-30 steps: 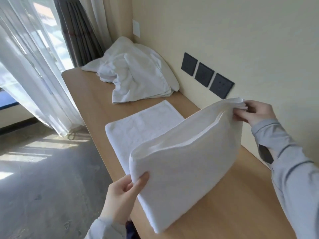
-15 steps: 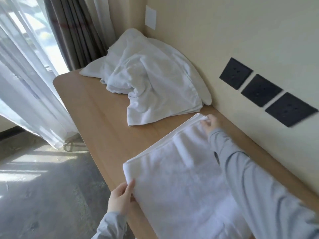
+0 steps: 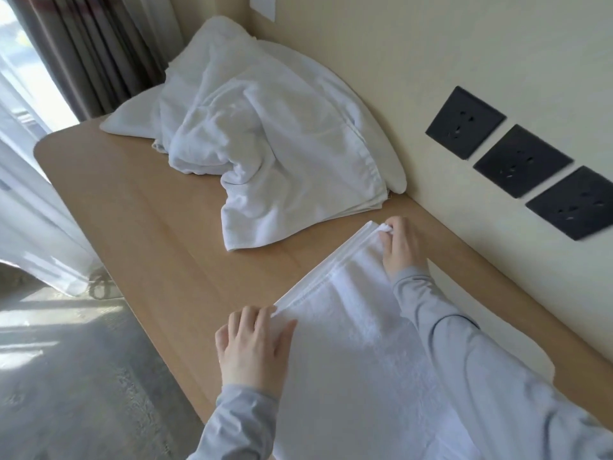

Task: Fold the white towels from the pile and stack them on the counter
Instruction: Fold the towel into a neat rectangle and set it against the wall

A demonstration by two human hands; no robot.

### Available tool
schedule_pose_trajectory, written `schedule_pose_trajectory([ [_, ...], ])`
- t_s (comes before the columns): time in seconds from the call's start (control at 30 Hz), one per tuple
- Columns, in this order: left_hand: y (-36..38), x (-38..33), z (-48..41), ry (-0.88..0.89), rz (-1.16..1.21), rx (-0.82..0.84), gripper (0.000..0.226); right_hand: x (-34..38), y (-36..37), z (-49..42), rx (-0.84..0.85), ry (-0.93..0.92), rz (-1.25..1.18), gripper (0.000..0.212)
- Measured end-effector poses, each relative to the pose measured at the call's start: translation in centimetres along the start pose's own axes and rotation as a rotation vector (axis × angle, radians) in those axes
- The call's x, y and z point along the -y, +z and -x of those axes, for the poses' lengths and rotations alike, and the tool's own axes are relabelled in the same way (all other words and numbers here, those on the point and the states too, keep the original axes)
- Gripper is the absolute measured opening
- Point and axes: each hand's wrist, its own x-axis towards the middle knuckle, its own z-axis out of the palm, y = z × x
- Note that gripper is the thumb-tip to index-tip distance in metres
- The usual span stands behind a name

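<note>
A folded white towel (image 3: pixel 351 353) lies flat on the wooden counter (image 3: pixel 159 227), on top of another folded towel whose edges show along its far side. My left hand (image 3: pixel 255 346) rests at the towel's near-left corner, thumb on the cloth and fingers curled over its edge. At the far corner, my right hand (image 3: pixel 399 247) pinches the towel. A crumpled pile of white towels (image 3: pixel 265 134) sits at the counter's far end against the wall.
Three black wall sockets (image 3: pixel 520 161) are set in the cream wall on the right. Grey and sheer white curtains (image 3: pixel 83 54) hang past the counter's far-left end. Grey floor (image 3: pixel 66 376) lies below the counter's left edge.
The towel I held up has been laid down onto the folded towel on the counter. Both hands have followed it down to its far corners.
</note>
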Motion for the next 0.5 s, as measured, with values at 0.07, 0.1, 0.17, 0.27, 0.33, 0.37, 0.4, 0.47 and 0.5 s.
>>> schedule_pose_trajectory([
  [0.07, 0.6, 0.7, -0.3, 0.002, 0.001, -0.017, 0.049, -0.3, -0.4, -0.2, -0.064, 0.044, -0.132, 0.007],
  [0.1, 0.8, 1.2, -0.2, 0.014, 0.006, -0.043, 0.051, -0.5, -0.5, -0.4, -0.092, 0.047, -0.152, 0.008],
  [0.17, 1.1, 1.8, -0.1, 0.053, 0.035, -0.092, 0.067, -0.8, -0.6, -0.9, -0.110, 0.023, -0.139, 0.010],
  [0.27, 1.2, 2.6, -0.2, 0.109, 0.145, -0.143, 0.074, -1.0, -0.2, -1.7, -0.095, 0.028, -0.129, 0.013],
  [0.33, 1.0, 2.9, -0.4, 0.138, 0.209, -0.127, 0.074, -1.2, 0.4, -2.0, -0.070, 0.026, -0.101, 0.015],
  [0.37, 0.9, 3.0, -0.5, 0.146, 0.233, -0.109, 0.074, -1.3, 0.7, -2.0, -0.045, 0.026, -0.074, 0.016],
  [0.4, 0.8, 3.1, -0.6, 0.147, 0.254, -0.085, 0.075, -1.4, 1.1, -2.0, -0.009, 0.030, -0.048, 0.017],
  [0.47, 0.6, 3.1, -0.6, 0.121, 0.283, -0.035, 0.078, -1.4, 1.7, -2.3, 0.078, 0.077, -0.015, 0.019],
  [0.5, 0.5, 3.2, -0.7, 0.101, 0.297, -0.014, 0.078, -1.3, 1.9, -2.5, 0.126, 0.118, -0.013, 0.021],
])
